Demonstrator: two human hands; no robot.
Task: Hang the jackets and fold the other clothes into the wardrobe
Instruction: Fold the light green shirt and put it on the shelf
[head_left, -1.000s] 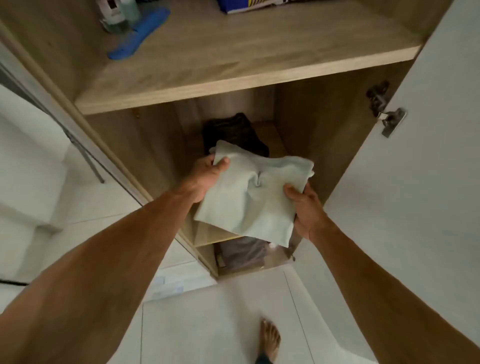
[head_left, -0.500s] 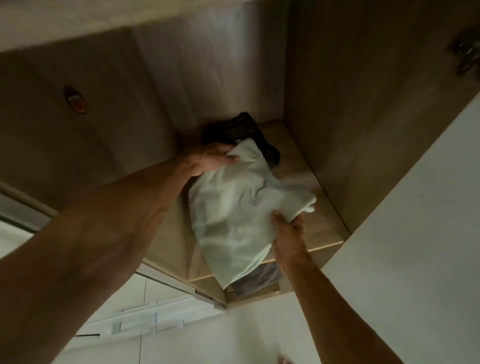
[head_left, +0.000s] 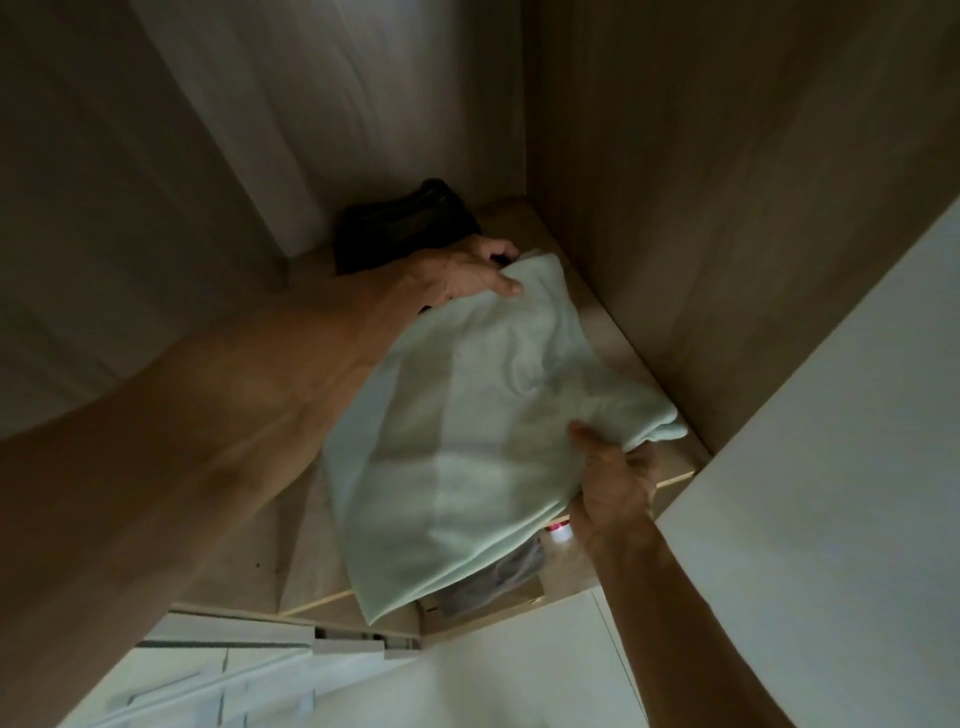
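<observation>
A folded pale green garment (head_left: 467, 426) lies across the wooden wardrobe shelf (head_left: 613, 332), with its near end hanging over the shelf's front edge. My left hand (head_left: 457, 275) holds its far corner, thumb on top and fingers tucked under the cloth. Near the shelf's front right, my right hand (head_left: 613, 483) grips the garment's right edge, thumb on top. A folded black garment (head_left: 395, 223) sits at the back of the same shelf, touching the green one's far end.
The wardrobe's wooden right wall (head_left: 727, 182) and back panel (head_left: 322, 104) close in the shelf. The open white door (head_left: 831, 441) stands at the right. A grey garment (head_left: 493, 577) and a small red-and-white object (head_left: 560, 531) lie on the level below. White flooring (head_left: 493, 686) is underneath.
Both hands have carried the green garment deeper into the compartment and lowered it onto the shelf. My head has moved in closer under the upper shelf.
</observation>
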